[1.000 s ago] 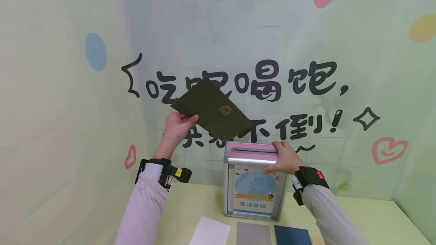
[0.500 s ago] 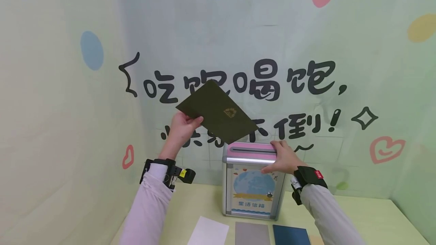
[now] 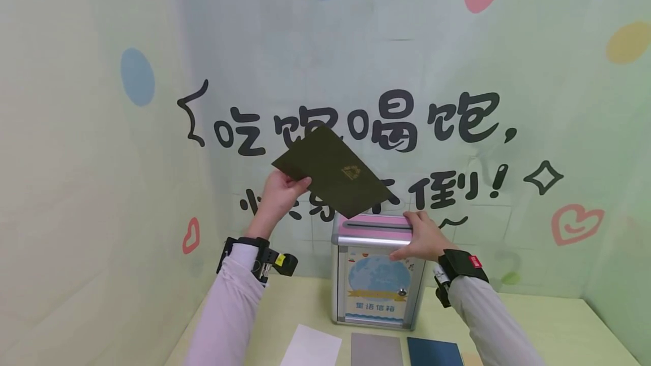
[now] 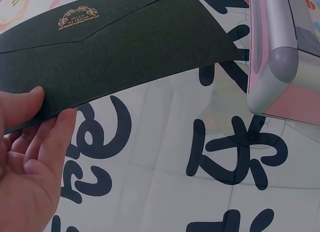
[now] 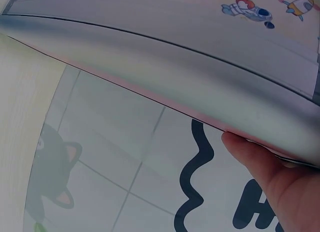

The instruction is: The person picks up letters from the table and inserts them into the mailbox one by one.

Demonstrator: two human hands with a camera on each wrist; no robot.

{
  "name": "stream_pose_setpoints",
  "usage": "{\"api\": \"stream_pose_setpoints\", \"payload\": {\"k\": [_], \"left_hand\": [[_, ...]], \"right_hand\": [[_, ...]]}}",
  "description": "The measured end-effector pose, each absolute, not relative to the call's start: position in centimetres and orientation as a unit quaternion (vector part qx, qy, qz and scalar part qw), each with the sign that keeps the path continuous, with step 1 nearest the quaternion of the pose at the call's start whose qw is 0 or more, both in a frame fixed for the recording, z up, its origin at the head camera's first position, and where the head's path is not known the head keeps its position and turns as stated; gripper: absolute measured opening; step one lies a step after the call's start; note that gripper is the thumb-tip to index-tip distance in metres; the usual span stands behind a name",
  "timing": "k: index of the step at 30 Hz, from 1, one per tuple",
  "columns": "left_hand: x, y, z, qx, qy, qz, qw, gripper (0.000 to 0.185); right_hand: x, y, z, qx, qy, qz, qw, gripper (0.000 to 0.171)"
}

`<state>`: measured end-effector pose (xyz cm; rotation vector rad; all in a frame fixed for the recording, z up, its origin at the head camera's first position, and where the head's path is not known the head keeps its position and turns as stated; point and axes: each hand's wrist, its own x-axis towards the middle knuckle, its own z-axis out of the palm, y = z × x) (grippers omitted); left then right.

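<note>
My left hand [image 3: 281,194] pinches a dark green envelope [image 3: 328,168] between thumb and fingers at its lower left edge. The envelope is tilted, and its lower corner sits just above the pink top of an upright mailbox [image 3: 341,284]. In the left wrist view, gold lettering and a flap line show on the envelope [image 4: 130,46], beside the box's rounded corner. A narrow slot [image 3: 378,225] runs along the mailbox top. My right hand [image 3: 427,237] grips the top right end of the mailbox, thumb on the front and fingers over the top.
On the table [image 3: 285,298], in front of the mailbox, lie a white envelope [image 3: 314,346], a grey one [image 3: 376,349] and a dark blue one [image 3: 434,351]. A tan piece [image 3: 472,360] shows partly beside them. Behind stands a printed wall [image 3: 437,44].
The left hand has carried the green envelope right and slightly down, closer over the mailbox top. The right hand stays on the mailbox.
</note>
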<state>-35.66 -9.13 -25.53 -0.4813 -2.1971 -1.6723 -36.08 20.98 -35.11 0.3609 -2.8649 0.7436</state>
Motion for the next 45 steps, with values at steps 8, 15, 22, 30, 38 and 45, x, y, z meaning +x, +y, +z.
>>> {"api": "stream_pose_setpoints", "payload": {"k": [8, 15, 22, 30, 38, 45], "left_hand": [[-35.8, -8.6, -25.6, -0.169, -0.795, -0.557, 0.172, 0.025], [-36.1, -8.3, -26.5, -0.178, -0.799, -0.546, 0.178, 0.022], [-36.4, -8.2, -26.9, -0.179, -0.809, -0.531, 0.174, 0.024], [-36.9, -7.7, -26.8, -0.189, -0.813, -0.523, 0.173, 0.033], [-37.3, -6.4, -27.2, -0.193, -0.808, -0.527, 0.177, 0.031], [-37.5, -5.7, -27.7, -0.194, -0.815, -0.515, 0.182, 0.030]], "right_hand": [[-36.2, 21.2, -35.2, 0.121, -0.957, 0.250, 0.081, 0.102], [-36.1, 21.1, -35.1, 0.118, -0.958, 0.248, 0.080, 0.103], [-36.0, 21.0, -34.9, 0.118, -0.959, 0.246, 0.079, 0.102], [-36.0, 20.9, -34.9, 0.114, -0.959, 0.246, 0.078, 0.101], [-36.2, 21.1, -35.1, 0.109, -0.962, 0.240, 0.076, 0.100], [-36.1, 21.1, -35.0, 0.119, -0.961, 0.238, 0.079, 0.103]]}}
